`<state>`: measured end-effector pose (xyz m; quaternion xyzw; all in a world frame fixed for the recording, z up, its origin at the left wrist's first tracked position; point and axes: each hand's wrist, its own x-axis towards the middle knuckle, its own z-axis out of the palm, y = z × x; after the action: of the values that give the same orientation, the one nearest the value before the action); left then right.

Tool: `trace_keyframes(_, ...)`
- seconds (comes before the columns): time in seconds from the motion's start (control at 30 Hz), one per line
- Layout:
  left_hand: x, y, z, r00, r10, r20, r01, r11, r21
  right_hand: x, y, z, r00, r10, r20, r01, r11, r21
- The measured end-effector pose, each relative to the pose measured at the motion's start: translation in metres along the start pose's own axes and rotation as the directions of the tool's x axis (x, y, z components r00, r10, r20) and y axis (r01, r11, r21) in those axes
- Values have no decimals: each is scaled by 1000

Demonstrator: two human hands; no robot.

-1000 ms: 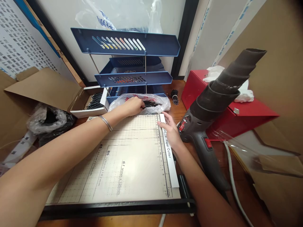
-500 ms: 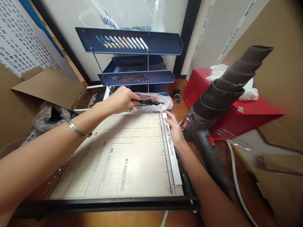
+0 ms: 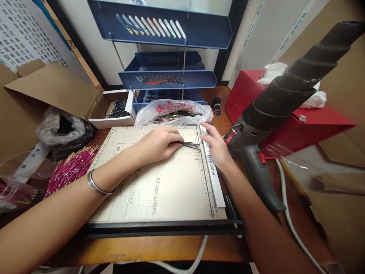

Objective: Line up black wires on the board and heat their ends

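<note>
Between the left hand's (image 3: pixel 162 142) thumb and fingers, a small bundle of thin, straight black strands (image 3: pixel 189 145) is pinched, its free ends fanned a little and laid across the ruled right side of the cream-coloured, grid-printed paper cutter board (image 3: pixel 176 194). The right hand (image 3: pixel 218 150) is half curled at the far end of the board's white lettered strip (image 3: pixel 214 177), thumb and fingertips apart; whether the strip is gripped or merely touched cannot be told.

The step in hand is judged to be the placing of the strands against the ruled edge. From here, a light, steady pinch would be called for, with the ends evened and fingertips kept clear of that edge.

Just beyond the board, a crinkled, translucent plastic bag (image 3: pixel 145 113) with red print is filled with more dark strands, some gold-flecked. Beyond its far left corner, black strands are held in a shallow white cardboard box (image 3: pixel 114 123); to its left, slender magenta sticks (image 3: pixel 72 169) with gold tips are heaped. Behind the bag, a slotted, smooth blue plastic tray rack (image 3: pixel 168 80) is stood on thin metal rods. To the board's right, a matte, dark grey heat gun (image 3: pixel 252 133) with a stepped, tapering nozzle is seen.
</note>
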<state>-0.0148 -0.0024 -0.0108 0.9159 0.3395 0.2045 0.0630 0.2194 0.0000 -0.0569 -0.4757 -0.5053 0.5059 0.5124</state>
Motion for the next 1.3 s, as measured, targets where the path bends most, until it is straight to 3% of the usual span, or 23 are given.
trace_keyframes(0.17,-4,-1,2,1000,-26,-6,26,997,-78,-14,-8,-6,998,-41,39,50,964,-261)
trace_keyframes(0.5,-11,1,-1,998,-64,5,64,989,-136,-24,-25,-10,979,-64,193,153,858,-490)
trace_keyframes(0.6,-11,0,0,999,-49,-8,48,988,-147,-27,-26,-11,968,-136,211,226,839,-495)
trace_keyframes(0.7,-10,0,1,1000,-12,-19,9,987,-163,-32,-29,-12,929,-198,314,327,836,-441)
trace_keyframes(0.8,-10,1,2,999,23,-47,-30,985,-169,-35,-34,-11,883,-172,436,361,843,-399)
trace_keyframes(0.87,-10,2,1,997,17,-73,-29,987,-155,-36,-37,-10,887,-162,432,343,857,-384)
trace_keyframes(1.03,-11,8,-2,970,-184,-162,173,982,-81,-36,-37,-7,920,-193,341,307,896,-320)
trace_keyframes(1.13,-12,10,-3,962,-258,-84,253,965,-69,-36,-34,-7,903,-201,379,339,877,-341)
trace_keyframes(1.3,-12,9,-1,980,-198,1,198,978,-69,-36,-32,-6,880,-192,434,373,846,-382)
